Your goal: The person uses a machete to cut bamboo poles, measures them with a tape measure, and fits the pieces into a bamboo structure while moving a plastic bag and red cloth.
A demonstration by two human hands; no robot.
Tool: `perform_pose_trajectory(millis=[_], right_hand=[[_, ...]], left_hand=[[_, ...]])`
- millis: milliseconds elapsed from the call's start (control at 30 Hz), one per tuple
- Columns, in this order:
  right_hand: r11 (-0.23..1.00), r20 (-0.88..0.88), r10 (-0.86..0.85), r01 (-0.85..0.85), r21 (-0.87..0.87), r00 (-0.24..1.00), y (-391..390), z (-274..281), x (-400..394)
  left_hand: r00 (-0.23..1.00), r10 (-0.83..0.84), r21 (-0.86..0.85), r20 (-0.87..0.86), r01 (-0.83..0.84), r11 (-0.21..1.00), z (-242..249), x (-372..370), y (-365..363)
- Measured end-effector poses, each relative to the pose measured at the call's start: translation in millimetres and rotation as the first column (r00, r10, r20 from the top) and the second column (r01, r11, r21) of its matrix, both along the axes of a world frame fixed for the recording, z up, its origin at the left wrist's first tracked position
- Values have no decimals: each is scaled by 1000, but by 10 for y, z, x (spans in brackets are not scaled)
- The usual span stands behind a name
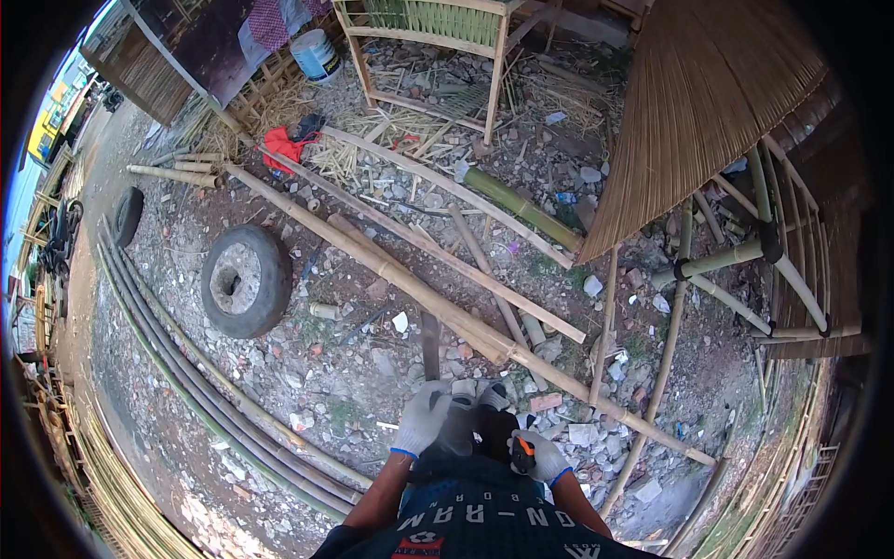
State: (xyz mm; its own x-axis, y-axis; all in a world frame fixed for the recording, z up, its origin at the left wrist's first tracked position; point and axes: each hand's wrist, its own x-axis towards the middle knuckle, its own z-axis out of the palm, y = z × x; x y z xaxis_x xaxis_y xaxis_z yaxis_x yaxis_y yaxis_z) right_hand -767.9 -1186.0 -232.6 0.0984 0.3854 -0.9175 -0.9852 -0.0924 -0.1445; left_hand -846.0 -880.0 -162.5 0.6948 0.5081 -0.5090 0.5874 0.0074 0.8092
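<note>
My left hand (422, 421), in a pale work glove with a blue cuff, is closed close in front of my body. A flat, dark, blade-like tool (430, 347) sticks out beyond its fingers; its handle is hidden. Gloved the same way, my right hand (544, 456) is wrapped round a small black-and-orange tool (525, 454), whose exact kind I cannot make out. Between the hands my dark shoes and legs show. Just beyond them a long bamboo pole (428, 298) lies slantwise across the rubble.
A tyre filled with concrete (233, 281) lies left of the poles. Long thin poles (219, 410) run along the left. A bamboo frame (424, 33), a white bucket (314, 56) and a red cloth (284, 149) are at the back. At right stands a thatch panel (698, 112).
</note>
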Motion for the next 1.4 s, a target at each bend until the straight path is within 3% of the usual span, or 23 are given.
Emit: perform_pose_trajectory(millis=[67,167,300,333,367,433,467,500,533,567,700,733,800,867,967,1000,1033,1100,1133,1200,1300,1400], right_hand=[[998,-42,39,-41,-47,998,65,56,189],[998,-35,25,-27,-56,999,228,119,413],[976,224,207,-218,26,952,664,508,681],[939,332,300,-339,65,894,798,485,751],[883,459,422,-469,-14,782,923,488,795],[724,643,615,-650,-231,456,1535,893,1043],[763,674,591,-580,-287,444,1828,1057,1092],[719,690,643,-572,-394,332,2042,1138,1145],[675,692,687,-545,-497,219,2295,1186,1214],[629,677,728,-502,-594,110,2576,1189,1288],[548,650,756,-465,-695,-81,3506,1093,1535],[537,629,777,-547,-642,25,3880,1483,1692],[542,646,762,-502,-675,-46,4330,1351,1832],[606,689,720,-414,-679,-77,4691,1254,1990],[629,659,738,-206,-750,-146,5159,1495,2350],[754,758,602,-134,-643,-251,5221,1399,2507],[718,719,660,-100,-689,-220,5335,1524,2659],[753,717,622,-9,-658,-315,5517,1581,2986],[769,743,616,-4,-639,-262,5644,1699,3144],[753,705,640,65,-655,-306,5818,1832,3592],[772,701,630,175,-611,-335,6101,2096,4479],[698,592,711,279,-659,-380,6399,2276,5654]], left_hand=[[1000,19,2,0,-19,1000,240,123,-9],[992,20,53,124,-27,998,-13,194,68],[1000,-11,-69,-11,10,998,224,641,401],[1000,4,-88,0,-4,996,261,782,472],[988,-49,64,148,39,997,-68,819,561],[976,-143,193,165,110,975,161,1152,767],[980,-146,161,134,124,979,227,1298,886],[983,-153,133,106,138,981,260,1451,1034],[958,-195,226,211,146,963,123,1548,1172],[960,-204,244,192,155,957,128,1676,1317],[925,-295,220,237,245,944,34,2102,2129],[911,-299,206,282,247,947,91,2196,2344],[861,-332,284,385,232,930,181,2443,2746],[864,-351,251,360,273,929,389,2707,3075],[843,-355,246,405,274,930,647,3140,3470],[819,-340,240,461,254,937,730,3298,3589],[792,-323,232,519,233,944,803,3475,3705],[747,-414,297,521,296,908,953,3771,3979],[730,-446,340,518,303,890,1188,3886,4092],[699,-476,426,534,264,865,1330,4082,4283],[741,-408,428,533,180,886,1431,4060,4621],[857,-262,417,444,61,907,916,3845,4931]])
